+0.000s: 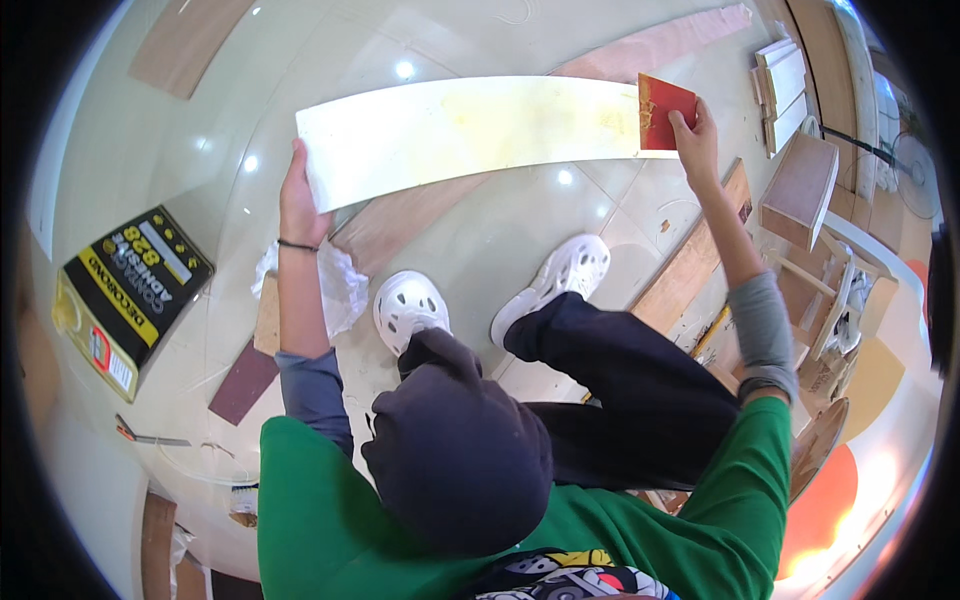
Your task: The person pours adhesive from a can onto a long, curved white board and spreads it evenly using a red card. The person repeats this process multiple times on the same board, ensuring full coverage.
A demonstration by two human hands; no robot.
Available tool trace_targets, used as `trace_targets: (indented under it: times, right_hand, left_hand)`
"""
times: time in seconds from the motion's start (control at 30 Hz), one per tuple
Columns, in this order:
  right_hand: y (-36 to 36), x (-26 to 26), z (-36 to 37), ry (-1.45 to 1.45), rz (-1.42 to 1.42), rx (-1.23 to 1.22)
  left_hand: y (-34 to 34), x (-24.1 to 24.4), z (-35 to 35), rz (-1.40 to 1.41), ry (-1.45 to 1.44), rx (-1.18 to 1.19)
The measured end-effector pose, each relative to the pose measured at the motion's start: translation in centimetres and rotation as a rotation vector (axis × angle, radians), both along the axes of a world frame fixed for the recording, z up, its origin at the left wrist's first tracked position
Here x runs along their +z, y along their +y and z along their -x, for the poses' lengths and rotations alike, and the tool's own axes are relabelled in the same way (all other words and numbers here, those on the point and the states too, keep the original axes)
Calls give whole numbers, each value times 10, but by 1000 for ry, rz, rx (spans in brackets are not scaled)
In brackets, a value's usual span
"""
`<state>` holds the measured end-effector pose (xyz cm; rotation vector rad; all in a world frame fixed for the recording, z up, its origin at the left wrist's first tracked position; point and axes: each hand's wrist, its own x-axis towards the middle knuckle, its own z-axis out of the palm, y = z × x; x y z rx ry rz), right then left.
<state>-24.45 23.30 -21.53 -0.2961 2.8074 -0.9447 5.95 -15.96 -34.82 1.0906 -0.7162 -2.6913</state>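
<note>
A long white strip (390, 135), seemingly a laminate sheet, spans the view in front of me above the floor. Yellowish glue-like film coats its middle and right part. My left hand (302, 184) grips the strip's left end, thumb along the short edge. Between the thumb and fingers of my right hand (699, 142) is a flat red square spreader (664, 127), with dried yellowish residue along its left edge. The spreader overlaps the strip's right end; whether it touches the surface I cannot tell.
A black and yellow adhesive can (135, 292) stands at left, near a utility knife (150, 439). Wooden boards (420, 217) lie under and beyond the strip. Crumpled white plastic (341, 285) sits by my left shoe (411, 307). Wooden boxes (799, 184) and stacked pieces (784, 90) line the right.
</note>
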Motion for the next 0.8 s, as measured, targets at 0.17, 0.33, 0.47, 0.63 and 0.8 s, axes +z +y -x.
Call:
trace_targets:
  times: [0.17,0.33,0.47,0.63,0.8]
  right_hand:
    - [40,-54,20,50,76,-185]
    - [54,-73,32,32,43,-233]
    - [58,-77,41,62,-80,-196]
    - [48,-73,31,162,-139,-66]
    - [19,-63,6,147,-281,-20]
  left_hand:
    - [-1,12,4,4,-75,-1]
    - [-2,12,5,22,-77,-4]
    - [0,15,5,21,-90,2]
    - [2,16,5,30,-75,1]
    - [3,20,7,40,-87,4]
